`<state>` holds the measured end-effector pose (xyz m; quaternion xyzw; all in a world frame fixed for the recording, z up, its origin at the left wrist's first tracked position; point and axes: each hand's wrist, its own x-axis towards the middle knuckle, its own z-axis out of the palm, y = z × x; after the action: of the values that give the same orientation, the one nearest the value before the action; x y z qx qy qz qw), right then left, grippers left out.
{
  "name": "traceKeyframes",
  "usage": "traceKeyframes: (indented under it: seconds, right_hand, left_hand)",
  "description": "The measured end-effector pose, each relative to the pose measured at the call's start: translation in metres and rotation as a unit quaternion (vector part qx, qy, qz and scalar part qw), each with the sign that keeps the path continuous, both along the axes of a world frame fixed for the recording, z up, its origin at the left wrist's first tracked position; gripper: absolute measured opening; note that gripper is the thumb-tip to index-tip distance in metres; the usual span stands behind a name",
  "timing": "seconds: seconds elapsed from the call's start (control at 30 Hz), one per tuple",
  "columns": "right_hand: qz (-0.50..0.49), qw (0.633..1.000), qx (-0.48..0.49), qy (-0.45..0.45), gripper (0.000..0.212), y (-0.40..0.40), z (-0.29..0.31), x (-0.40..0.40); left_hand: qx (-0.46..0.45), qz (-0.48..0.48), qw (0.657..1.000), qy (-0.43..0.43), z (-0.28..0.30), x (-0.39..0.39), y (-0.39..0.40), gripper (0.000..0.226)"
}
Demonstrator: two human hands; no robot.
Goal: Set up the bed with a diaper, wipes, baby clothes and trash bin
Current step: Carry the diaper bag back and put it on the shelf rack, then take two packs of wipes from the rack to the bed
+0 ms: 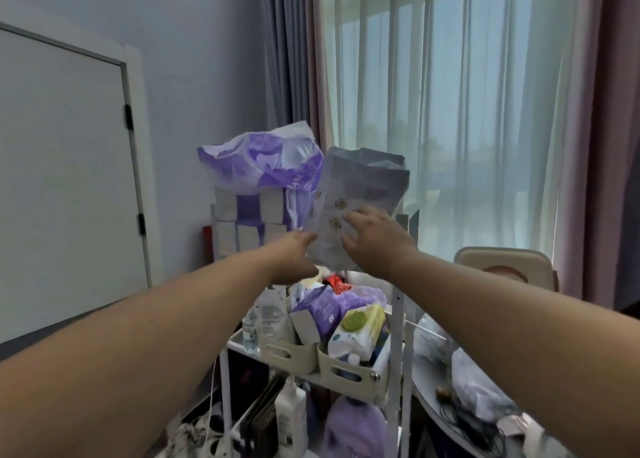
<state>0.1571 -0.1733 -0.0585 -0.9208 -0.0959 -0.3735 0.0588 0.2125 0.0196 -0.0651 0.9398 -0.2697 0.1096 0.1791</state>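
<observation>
A pale grey diaper pack (363,194) with gold emblems is lifted above the top of a white storage cart (398,322). My left hand (294,256) grips its lower left edge. My right hand (375,241) lies on its front face, fingers curled over it. Behind it stands an opened purple-and-white diaper bag (263,166) with white diapers stacked under it. A wipes pack (360,329) with a green round lid leans in a beige basket (349,374) on the cart's middle shelf.
The middle shelf also holds bottles (268,319), a purple packet (322,310) and a second beige basket (289,353). A white pump bottle (291,412) and a purple bag (356,426) sit lower down. A cluttered round table (460,398) is at right; a door (65,180) at left; curtains behind.
</observation>
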Motion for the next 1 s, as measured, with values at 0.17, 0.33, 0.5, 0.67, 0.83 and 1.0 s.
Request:
traceKeyframes:
  seconds: [0.17,0.33,0.5,0.67,0.83,1.0]
  right_hand:
    - [-0.009,0.997,-0.005,0.081,0.049,0.015,-0.033,0.008]
    - [-0.022,0.989,0.016,0.148,0.045,0.018,-0.072,0.026]
    - [-0.054,0.977,0.019,0.204,0.045,0.001,-0.115,0.054]
    - [-0.085,0.949,0.06,0.297,0.062,-0.019,-0.146,0.083]
    - [-0.107,0.914,0.128,0.369,0.085,-0.03,-0.176,0.114]
    - [-0.131,0.87,0.272,0.389,0.088,-0.032,-0.196,0.145]
  left_hand:
    - [0.041,0.051,0.998,0.01,-0.033,0.007,0.027,0.085]
    - [0.051,0.066,0.996,0.021,-0.057,0.023,0.033,0.076]
    - [0.084,0.071,0.994,0.015,-0.085,0.049,0.019,0.08]
    - [0.168,0.117,0.977,0.052,-0.118,0.08,-0.003,0.097]
    - [0.171,0.117,0.976,0.065,-0.142,0.11,-0.032,0.105]
    - [0.176,0.097,0.977,0.067,-0.153,0.14,-0.06,0.109]
